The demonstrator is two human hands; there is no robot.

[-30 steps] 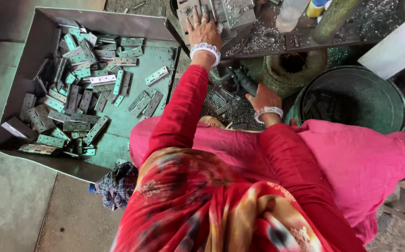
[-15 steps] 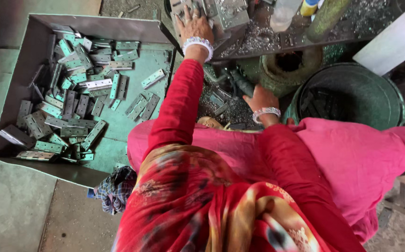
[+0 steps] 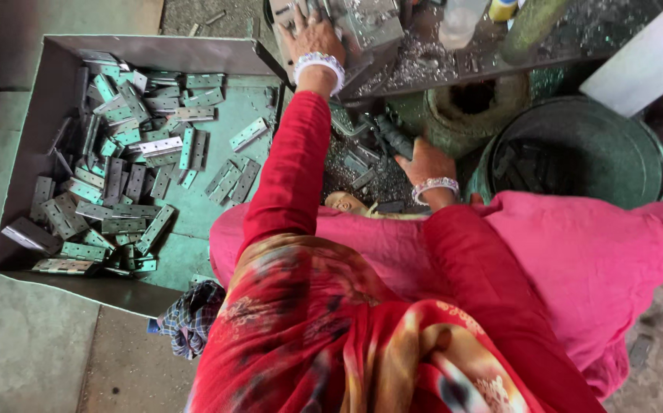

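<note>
Left hand (image 3: 314,34) has moved up and now rests flat on the grey metal press block (image 3: 369,27) at the near edge of the swarf-covered metal surface (image 3: 453,65); fingers spread, so the grip is released, pressing rather than grasping. Right hand (image 3: 423,162) stays low under that surface edge, among dark loose hinge plates (image 3: 362,172) on the floor; its grip is hidden from above, cannot tell if it holds one. Compared with a second ago only the left hand has shifted slightly toward the block. Grey sheet-metal tray (image 3: 33,130) to the left holds the pile of green-grey flat metal hinges (image 3: 125,176), mostly along its left side. Round green metal drum (image 3: 622,153) sits right.
</note>
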